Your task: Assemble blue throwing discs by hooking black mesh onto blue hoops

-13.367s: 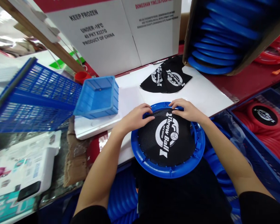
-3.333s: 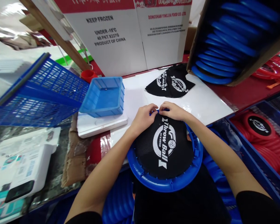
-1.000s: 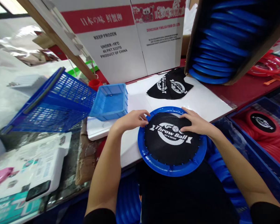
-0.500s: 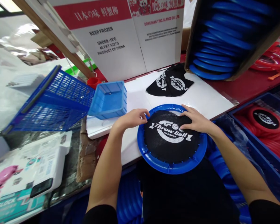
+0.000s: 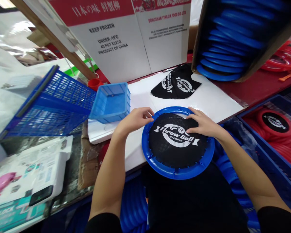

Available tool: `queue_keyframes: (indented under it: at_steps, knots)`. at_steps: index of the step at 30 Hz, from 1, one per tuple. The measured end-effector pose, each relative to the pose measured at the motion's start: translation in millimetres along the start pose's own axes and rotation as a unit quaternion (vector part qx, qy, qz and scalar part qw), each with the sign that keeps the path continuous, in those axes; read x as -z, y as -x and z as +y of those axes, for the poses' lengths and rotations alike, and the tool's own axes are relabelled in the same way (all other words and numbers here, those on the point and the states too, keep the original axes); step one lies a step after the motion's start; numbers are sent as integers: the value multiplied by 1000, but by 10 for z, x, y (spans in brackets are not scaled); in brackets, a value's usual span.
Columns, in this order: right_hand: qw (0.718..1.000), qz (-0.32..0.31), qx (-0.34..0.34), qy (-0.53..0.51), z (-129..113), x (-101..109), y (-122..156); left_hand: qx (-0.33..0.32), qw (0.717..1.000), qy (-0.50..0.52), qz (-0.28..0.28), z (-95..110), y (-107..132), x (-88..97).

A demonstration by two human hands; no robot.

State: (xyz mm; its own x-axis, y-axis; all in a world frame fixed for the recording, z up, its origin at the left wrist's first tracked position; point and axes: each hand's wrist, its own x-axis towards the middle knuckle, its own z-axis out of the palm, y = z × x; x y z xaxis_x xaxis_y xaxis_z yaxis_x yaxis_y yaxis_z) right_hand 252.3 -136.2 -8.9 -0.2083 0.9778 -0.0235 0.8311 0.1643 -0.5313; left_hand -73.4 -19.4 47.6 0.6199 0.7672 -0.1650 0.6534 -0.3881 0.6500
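Observation:
A blue plastic ring (image 5: 174, 172) lies partly on the white board (image 5: 213, 97), overhanging its near edge. A black mesh (image 5: 176, 152) printed "Throw Ball" is stretched across it. My left hand (image 5: 135, 118) has its fingers curled on the ring's left rim at the mesh edge. My right hand (image 5: 201, 124) lies on the upper right of the mesh, fingers spread and pressing down. A small pile of loose black meshes (image 5: 176, 84) lies further back on the board.
A carton of stacked blue rings (image 5: 229, 42) stands at the back right. A blue crate with red finished discs (image 5: 278, 129) sits right. A small blue tray (image 5: 110, 102) and a tilted blue basket (image 5: 48, 103) are left. Printed white cartons (image 5: 126, 38) stand behind.
The ring with its mesh was turned about a quarter, so the print now reads across. My hands moved from the far edge together to the left rim and the upper right of the mesh.

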Motion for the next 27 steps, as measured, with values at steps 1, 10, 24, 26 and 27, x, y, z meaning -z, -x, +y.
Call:
queue_keyframes:
  at_steps: [1, 10, 24, 26, 27]
  knots:
    - [1000, -2, -2, 1, -7, 4, -1, 11, 1000, 6, -16, 7, -4, -10]
    - [1000, 12, 18, 15, -20, 19, -7, 55, 994, -25, -95, 86, 30, 6]
    - [973, -123, 183, -62, -174, 101, -530, -163, 979, -98, -68, 167, -109, -680]
    - [975, -100, 188, -67, -187, 79, -528, -165, 979, -88, -82, 158, -108, -671]
    - [975, -95, 191, -65, -194, 77, -522, -165, 979, -83, -89, 158, -104, -643]
